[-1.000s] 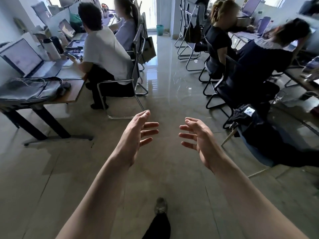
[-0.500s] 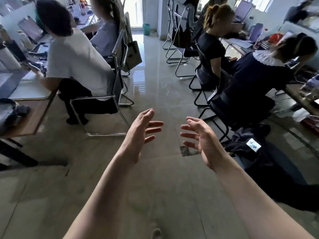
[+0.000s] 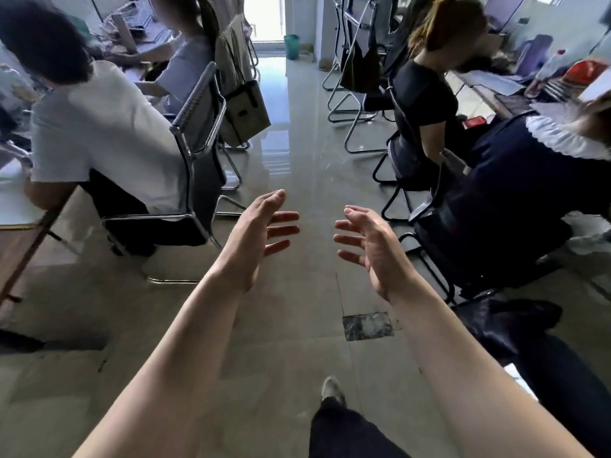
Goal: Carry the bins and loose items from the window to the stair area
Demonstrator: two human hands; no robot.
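bins and loose items are in neither hand at this moment. nearest, a grey shoe [image 3: 332, 390] steps onto the glossy grey tiled floor [image 3: 297, 153]. above it the left hand [image 3: 256, 239] and the right hand [image 3: 373, 246] are held out, palms facing each other, fingers straight and spread, gripping nothing.

between the forearms, nearer the right one, a rough rectangular patch [image 3: 367, 325] breaks the tile surface. a heap of dark fabric [image 3: 502, 328] lies on the floor to its right.

further on, the aisle narrows. on the left is a chrome-framed black mesh chair [image 3: 198, 143] with a seated person in a white t-shirt [image 3: 99, 133]. on the right sits a person in a navy top with a white frilled collar [image 3: 515, 180]. a beige tote bag [image 3: 246, 110] hangs from the next chair back on the left.

at the far end, beside the bright opening, stands a small teal plastic bin [image 3: 291, 46]. it is the only bin in view and probably one to fetch. any loose items there are too small to tell.

risks, as i judge them:
- a foot could catch the patch or the fabric heap.
- chrome chair legs jut into the aisle.
- someone pushing a chair back would close the gap, which is worse once a load blocks the view down.
- the shiny floor may be slippery.
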